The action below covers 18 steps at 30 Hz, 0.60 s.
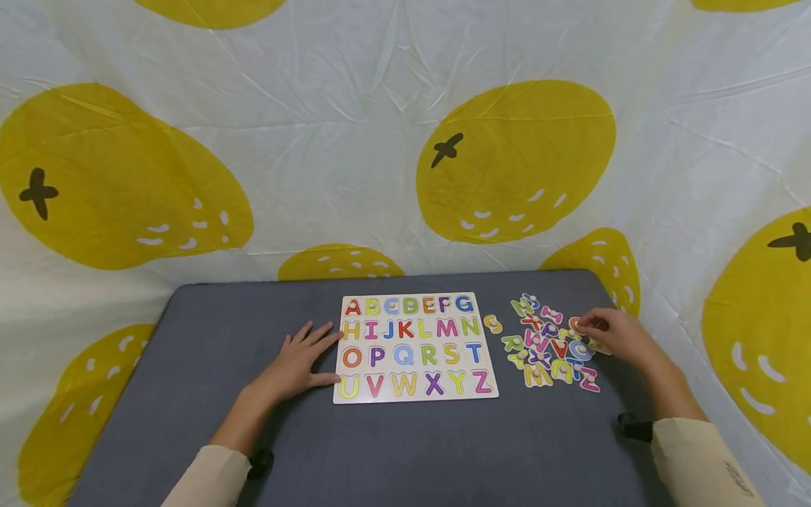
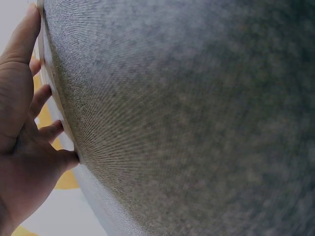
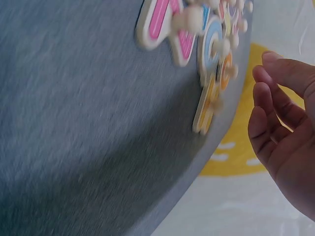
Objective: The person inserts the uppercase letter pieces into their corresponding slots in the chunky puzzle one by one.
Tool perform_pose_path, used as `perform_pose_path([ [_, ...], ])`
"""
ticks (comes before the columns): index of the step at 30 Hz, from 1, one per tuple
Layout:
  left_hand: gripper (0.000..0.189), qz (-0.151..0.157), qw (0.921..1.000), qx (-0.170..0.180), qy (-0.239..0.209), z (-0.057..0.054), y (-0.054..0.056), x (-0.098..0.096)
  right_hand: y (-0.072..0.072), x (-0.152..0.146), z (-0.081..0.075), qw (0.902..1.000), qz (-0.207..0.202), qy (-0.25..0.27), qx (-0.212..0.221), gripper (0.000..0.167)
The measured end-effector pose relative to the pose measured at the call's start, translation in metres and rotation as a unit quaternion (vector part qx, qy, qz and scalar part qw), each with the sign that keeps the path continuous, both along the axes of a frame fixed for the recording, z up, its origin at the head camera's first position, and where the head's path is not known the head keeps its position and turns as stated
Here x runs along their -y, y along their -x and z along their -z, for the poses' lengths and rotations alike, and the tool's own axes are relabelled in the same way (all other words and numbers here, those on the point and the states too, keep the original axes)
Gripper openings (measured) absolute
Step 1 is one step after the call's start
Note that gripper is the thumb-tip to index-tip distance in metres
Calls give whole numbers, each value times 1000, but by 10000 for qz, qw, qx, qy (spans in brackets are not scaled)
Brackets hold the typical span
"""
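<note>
**Alphabet puzzle board: right hand at the loose letters**

Left hand spread, fingertips on the board's left edge. Right hand curled at the right fringe of the letter pieces, heaped right of the board on the worktop; no piece seen in its fingers. I'd pinch one wooden knob square, lift straight so crowded neighbours don't drag. Right wrist view: fingertips clear of the orange round piece; head view can't settle that.

Behind the grey table and along its left and right sides hangs a creased white sheet, printed with big yellow fruits; 3 show dark crosses, several white dashes.
</note>
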<state>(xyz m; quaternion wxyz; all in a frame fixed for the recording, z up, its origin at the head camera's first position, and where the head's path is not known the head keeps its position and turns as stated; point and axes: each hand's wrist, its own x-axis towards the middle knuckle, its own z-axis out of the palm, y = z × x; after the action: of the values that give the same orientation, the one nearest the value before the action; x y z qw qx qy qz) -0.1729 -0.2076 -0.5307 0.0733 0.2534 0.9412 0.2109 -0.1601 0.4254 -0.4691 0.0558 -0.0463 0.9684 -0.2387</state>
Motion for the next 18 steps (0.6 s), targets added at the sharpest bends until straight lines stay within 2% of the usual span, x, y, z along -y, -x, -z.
perform_pose_path([
  [6,89,-10,10000,16,25,1,1,1,-9,-20,6,9994,-21,-272,-214,14],
  [18,90,-24,10000,52,19,-1,-1,0,-20,-33,21,9989,303,-348,5,23],
])
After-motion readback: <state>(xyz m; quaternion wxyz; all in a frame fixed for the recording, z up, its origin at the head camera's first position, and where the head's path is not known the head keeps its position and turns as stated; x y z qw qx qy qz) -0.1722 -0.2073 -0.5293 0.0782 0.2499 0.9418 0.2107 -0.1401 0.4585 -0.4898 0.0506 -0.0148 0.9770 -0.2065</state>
